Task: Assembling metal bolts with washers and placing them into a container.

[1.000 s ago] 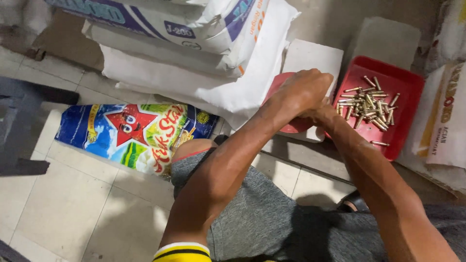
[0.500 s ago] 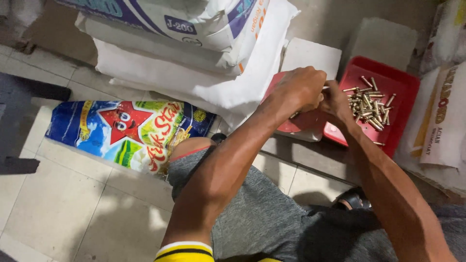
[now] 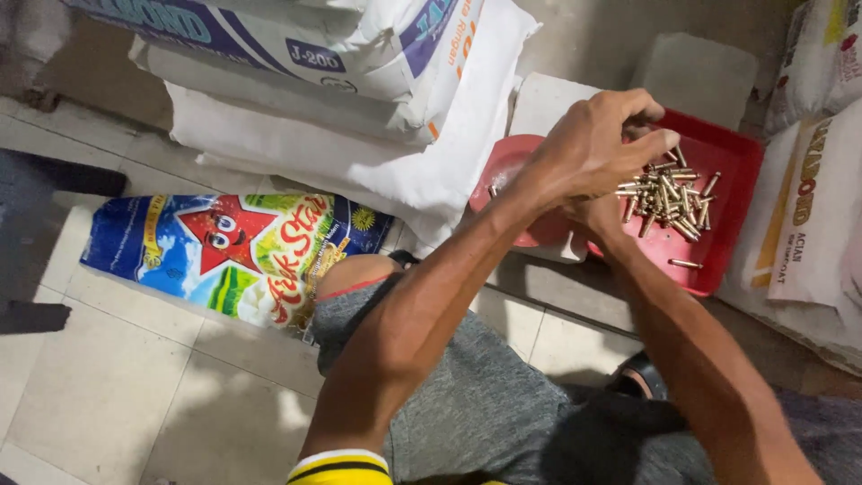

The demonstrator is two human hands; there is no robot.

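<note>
With the left hand point(image 3: 593, 144) curled and pinching over the pile of small brass pieces point(image 3: 664, 193) in the red tray point(image 3: 732, 157) at 2 o'clock, the right hand's point(image 3: 597, 216) fingers hidden beneath, crossed wrists could scatter pieces over the rim.

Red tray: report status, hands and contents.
Left hand over square red plastic tray, fingers curled. Right hand beneath it, mostly hidden. Small brass-coloured metal pins piled inside. Nothing blocking.

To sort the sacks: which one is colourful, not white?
The flat blue sack with a red star, lying on the floor left of the knee; the stacked sacks above it are white.
</note>
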